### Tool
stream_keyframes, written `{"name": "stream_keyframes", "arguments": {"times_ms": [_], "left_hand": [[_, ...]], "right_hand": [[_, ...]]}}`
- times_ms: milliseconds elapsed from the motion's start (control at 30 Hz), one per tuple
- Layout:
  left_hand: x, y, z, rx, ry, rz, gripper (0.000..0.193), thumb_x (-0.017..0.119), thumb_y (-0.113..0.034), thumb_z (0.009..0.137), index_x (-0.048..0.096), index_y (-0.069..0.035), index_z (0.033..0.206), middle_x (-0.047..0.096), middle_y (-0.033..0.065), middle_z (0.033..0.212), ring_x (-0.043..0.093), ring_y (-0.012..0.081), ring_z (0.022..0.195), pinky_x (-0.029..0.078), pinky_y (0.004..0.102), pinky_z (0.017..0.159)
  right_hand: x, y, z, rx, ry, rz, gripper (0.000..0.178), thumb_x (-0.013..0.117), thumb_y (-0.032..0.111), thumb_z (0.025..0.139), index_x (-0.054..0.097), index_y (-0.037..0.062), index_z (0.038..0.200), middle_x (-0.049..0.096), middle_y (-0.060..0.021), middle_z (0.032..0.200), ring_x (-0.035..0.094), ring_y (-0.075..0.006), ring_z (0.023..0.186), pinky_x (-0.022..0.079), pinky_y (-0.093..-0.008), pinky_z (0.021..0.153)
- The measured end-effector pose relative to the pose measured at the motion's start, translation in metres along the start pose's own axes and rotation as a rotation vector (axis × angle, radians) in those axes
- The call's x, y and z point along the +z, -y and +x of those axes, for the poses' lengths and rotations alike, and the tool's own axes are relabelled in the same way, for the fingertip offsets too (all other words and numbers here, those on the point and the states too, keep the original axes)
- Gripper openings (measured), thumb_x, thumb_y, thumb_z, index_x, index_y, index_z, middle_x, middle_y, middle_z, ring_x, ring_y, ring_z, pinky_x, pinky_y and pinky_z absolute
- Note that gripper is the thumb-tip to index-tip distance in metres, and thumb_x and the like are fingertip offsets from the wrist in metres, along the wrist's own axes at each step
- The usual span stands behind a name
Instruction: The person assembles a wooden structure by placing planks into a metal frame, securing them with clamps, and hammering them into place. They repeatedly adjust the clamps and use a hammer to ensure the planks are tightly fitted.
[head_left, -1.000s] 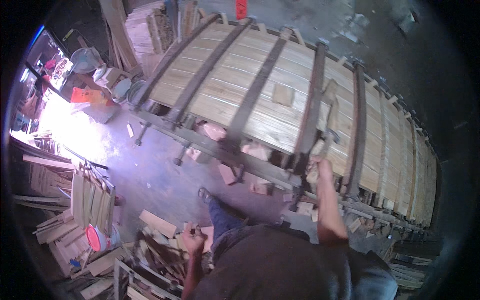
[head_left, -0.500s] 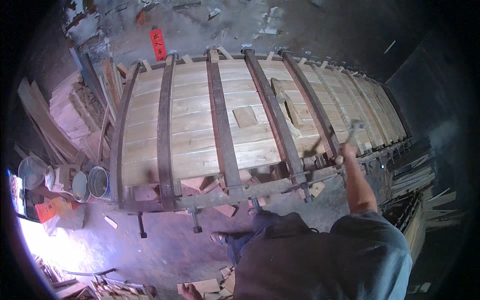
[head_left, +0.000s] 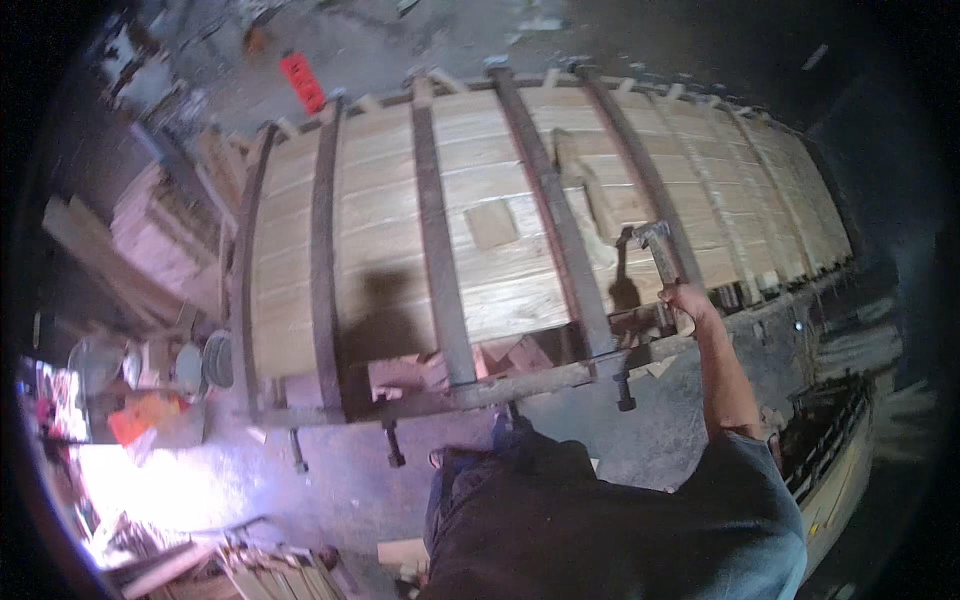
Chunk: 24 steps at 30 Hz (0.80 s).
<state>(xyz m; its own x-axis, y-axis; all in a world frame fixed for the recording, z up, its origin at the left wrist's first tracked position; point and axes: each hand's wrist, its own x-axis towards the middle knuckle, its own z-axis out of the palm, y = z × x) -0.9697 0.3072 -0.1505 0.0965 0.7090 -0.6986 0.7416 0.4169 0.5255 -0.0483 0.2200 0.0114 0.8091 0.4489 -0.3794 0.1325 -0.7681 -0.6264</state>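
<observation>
My right hand (head_left: 683,298) is closed around the wooden handle of a hammer (head_left: 661,262), its metal head pointing away from me. The hammer is over the near part of a large panel of pale boards (head_left: 375,230), beside a dark metal clamp bar (head_left: 640,160). Several such bars cross the panel from far to near. Farther in, a small square wood piece (head_left: 491,224) lies on the boards, and a longer wood block (head_left: 600,210) rests between two bars. My left hand is out of the picture.
A metal rail (head_left: 520,385) with downward screw bolts (head_left: 395,445) runs along the near side. Stacked planks (head_left: 165,230) and buckets (head_left: 217,358) stand at the left. Wood scraps (head_left: 285,575) lie at the lower left, and more stacked timber (head_left: 850,350) is at the right.
My right hand has brought the hammer left and nearer to the middle bars. The left hand, seen at the lower edge by wood offcuts, has gone out of view. The whole view has shifted slightly.
</observation>
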Motion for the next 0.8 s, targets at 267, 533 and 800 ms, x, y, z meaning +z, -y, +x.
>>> {"name": "stream_keyframes", "arguments": {"times_ms": [267, 533, 800], "left_hand": [[-0.141, -0.181, 0.0, 0.364, -0.455, -0.371, 0.048, 0.06, -0.007, 0.096, 0.047, 0.007, 0.14, 0.068, 0.0122, 0.117, 0.063, 0.0166, 0.105, 0.049, 0.0309, 0.091], [-0.113, 0.024, 0.0, 0.112, -0.354, -0.339, 0.041, 0.065, -0.011, 0.093, 0.058, 0.003, 0.131, 0.07, 0.012, 0.113, 0.066, 0.0192, 0.099, 0.052, 0.034, 0.091], [-0.217, 0.155, -0.061, -0.077, -0.678, -0.616, 0.036, 0.063, -0.007, 0.089, 0.064, 0.004, 0.123, 0.073, 0.0104, 0.097, 0.066, 0.0162, 0.084, 0.053, 0.0303, 0.079]], "right_hand": [[0.145, 0.218, -0.084, 0.107, 0.227, 0.758, 0.011, 0.064, 0.014, 0.085, 0.062, 0.0088, 0.095, 0.057, 0.0009, 0.069, 0.052, -0.0119, 0.054, 0.043, -0.0265, 0.049], [0.489, 0.403, -0.216, 0.103, 0.513, 0.897, 0.012, 0.062, 0.016, 0.082, 0.061, 0.0057, 0.089, 0.057, -0.0046, 0.067, 0.059, -0.0204, 0.056, 0.047, -0.0366, 0.048], [0.563, 0.389, -0.299, 0.354, 0.623, 1.069, 0.011, 0.063, 0.017, 0.075, 0.055, 0.0107, 0.073, 0.054, -0.0052, 0.057, 0.053, -0.0201, 0.048, 0.037, -0.0332, 0.041]]}}
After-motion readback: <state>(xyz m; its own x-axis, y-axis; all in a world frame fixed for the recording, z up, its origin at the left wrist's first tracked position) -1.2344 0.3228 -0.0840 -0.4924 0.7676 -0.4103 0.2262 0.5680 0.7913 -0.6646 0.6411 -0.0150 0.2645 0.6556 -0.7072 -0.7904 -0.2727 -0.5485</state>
